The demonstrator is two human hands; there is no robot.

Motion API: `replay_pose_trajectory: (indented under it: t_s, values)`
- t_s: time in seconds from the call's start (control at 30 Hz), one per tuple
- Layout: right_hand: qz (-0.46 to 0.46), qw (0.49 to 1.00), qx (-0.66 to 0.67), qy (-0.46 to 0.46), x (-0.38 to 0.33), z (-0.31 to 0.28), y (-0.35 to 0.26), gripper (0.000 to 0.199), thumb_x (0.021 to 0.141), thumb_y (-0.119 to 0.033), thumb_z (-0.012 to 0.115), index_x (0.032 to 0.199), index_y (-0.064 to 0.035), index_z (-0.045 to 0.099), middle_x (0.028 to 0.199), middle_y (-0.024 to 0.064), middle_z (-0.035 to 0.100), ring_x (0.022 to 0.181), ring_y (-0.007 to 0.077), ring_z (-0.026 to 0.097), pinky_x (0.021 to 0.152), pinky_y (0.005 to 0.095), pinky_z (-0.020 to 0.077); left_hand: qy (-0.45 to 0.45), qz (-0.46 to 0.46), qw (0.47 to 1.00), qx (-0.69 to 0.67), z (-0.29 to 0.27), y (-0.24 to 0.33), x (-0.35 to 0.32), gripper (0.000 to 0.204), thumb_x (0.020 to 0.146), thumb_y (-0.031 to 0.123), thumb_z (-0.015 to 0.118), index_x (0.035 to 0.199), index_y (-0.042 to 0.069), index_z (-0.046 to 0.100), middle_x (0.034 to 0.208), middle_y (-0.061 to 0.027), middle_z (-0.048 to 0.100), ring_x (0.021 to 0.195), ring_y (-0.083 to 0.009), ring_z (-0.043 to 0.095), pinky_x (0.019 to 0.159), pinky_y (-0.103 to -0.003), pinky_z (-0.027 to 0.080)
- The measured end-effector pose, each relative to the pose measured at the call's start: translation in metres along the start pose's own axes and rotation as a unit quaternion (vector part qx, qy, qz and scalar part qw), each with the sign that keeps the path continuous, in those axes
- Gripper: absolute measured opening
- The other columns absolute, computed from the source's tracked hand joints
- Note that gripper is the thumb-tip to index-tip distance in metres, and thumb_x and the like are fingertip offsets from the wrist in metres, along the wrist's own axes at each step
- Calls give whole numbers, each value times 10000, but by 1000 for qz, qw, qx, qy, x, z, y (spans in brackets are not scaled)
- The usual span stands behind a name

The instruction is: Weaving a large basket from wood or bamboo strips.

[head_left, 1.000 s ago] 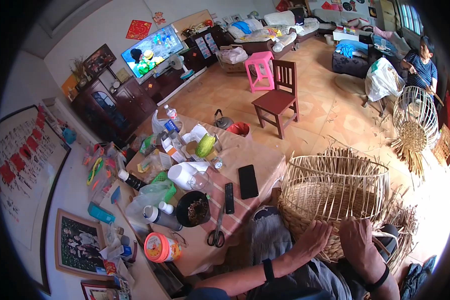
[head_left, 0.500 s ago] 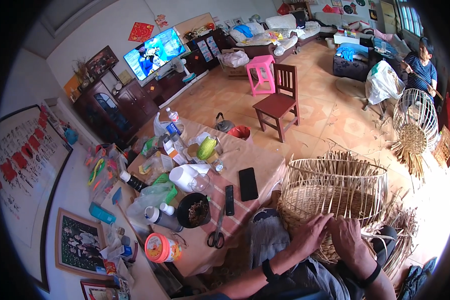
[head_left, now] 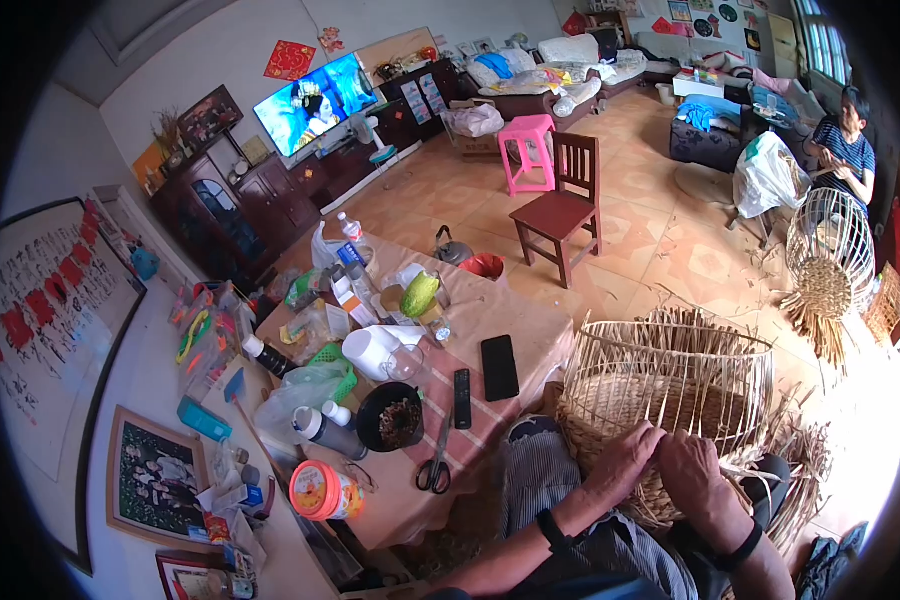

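A half-woven straw basket [head_left: 610, 400] on a wire frame rests against my lap, with loose straw ends standing up along its far side. At its near side my left hand [head_left: 625, 465] is closed in a pinch on a straw strip. My right hand [head_left: 692, 478] is right beside it, its fingers bent and closed at the same spot. Pale strips rise above the fingertips, and another trails out to the right of my right hand. The exact grip of the fingertips is partly hidden.
To my left stands a table with scissors [head_left: 433, 474], a black bowl [head_left: 390, 417], a remote [head_left: 462, 399], a phone [head_left: 500, 367] and an orange-lidded tub [head_left: 322, 491]. Loose straw [head_left: 805, 460] lies at right. Beyond are a wooden chair [head_left: 560, 215] and a person [head_left: 845, 150] behind another wire-framed basket [head_left: 830, 255].
My left hand's fingers have curled in closer at the basket. My right hand stays nearly in place. The far person's hands have come together, and the television picture differs.
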State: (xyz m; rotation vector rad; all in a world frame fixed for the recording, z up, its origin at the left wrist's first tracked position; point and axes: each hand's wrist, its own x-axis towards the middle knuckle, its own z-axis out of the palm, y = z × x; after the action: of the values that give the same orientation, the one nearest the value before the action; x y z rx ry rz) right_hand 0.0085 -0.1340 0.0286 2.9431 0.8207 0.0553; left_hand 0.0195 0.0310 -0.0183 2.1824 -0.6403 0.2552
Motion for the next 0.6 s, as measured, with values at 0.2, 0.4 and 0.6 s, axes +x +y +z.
replay_pose_trajectory:
  t_s: [0.2, 0.4, 0.6]
  values:
    - [-10, 990, 140, 11, -2, -3, 15, 56, 896, -56, 561, 920, -5, 564, 858, 191, 653, 808, 356, 683, 698, 454, 526, 9, 20, 1000, 12, -2, 5, 0, 411, 781, -34, 724, 1170, 23, 604, 1017, -114, 617, 919, -329, 680, 774, -415, 570]
    - [1, 945, 324, -38, 2, -15, 35, 166, 933, -164, 665, 961, -19, 591, 849, 174, 671, 808, 393, 677, 743, 502, 504, 13, 16, 1000, 18, 1, 1, -2, 386, 767, -14, 763, 1120, 16, 611, 977, -111, 611, 880, -332, 681, 740, -409, 573]
    - [-8, 990, 124, 62, -21, -36, 33, 117, 911, -129, 602, 987, -41, 588, 839, 128, 613, 877, 309, 615, 792, 457, 448, 29, 21, 999, 20, 13, -5, -1, 285, 835, 62, 770, 1068, 34, 609, 928, -120, 612, 832, -331, 676, 711, -407, 574]
